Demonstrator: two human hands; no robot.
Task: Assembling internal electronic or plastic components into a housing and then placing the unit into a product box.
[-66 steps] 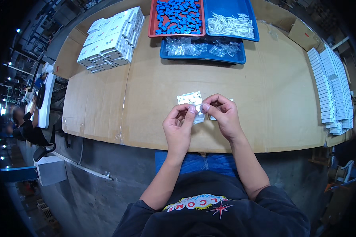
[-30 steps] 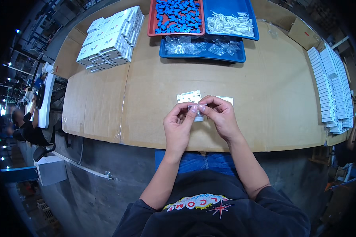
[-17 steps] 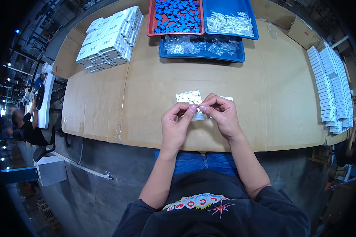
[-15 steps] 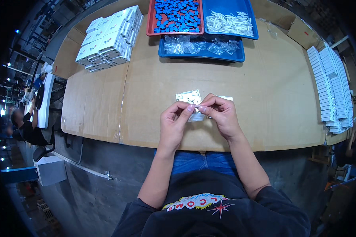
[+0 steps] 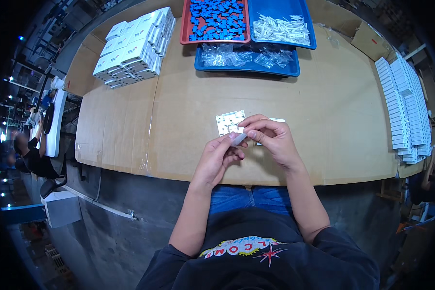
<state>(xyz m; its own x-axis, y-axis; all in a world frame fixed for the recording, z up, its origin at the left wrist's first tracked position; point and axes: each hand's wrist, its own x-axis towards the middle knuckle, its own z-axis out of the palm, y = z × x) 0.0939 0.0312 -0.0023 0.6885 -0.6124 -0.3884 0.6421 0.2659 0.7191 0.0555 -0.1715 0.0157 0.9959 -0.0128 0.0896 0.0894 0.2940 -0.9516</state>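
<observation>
Above the near middle of the cardboard-covered table, both my hands pinch a small translucent bag, which looks like a plastic one. My left hand grips it between thumb and forefinger, with the other fingers curled beneath. At its upper right end, the fingertips of my right hand are closed on it. Just beyond my fingers lies a white square plate with small raised parts and holes. A second white piece lies mostly hidden behind my right hand.
Far ahead are a red tray of blue plastic parts, a blue tray of white slim pieces and a lower blue tray of clear bags. White boxes stack at left, white units at right. A person sits far left.
My left hand has shifted slightly down with its fingers uncurling, and the bag has turned up between my hands. The white plate shows more fully.
</observation>
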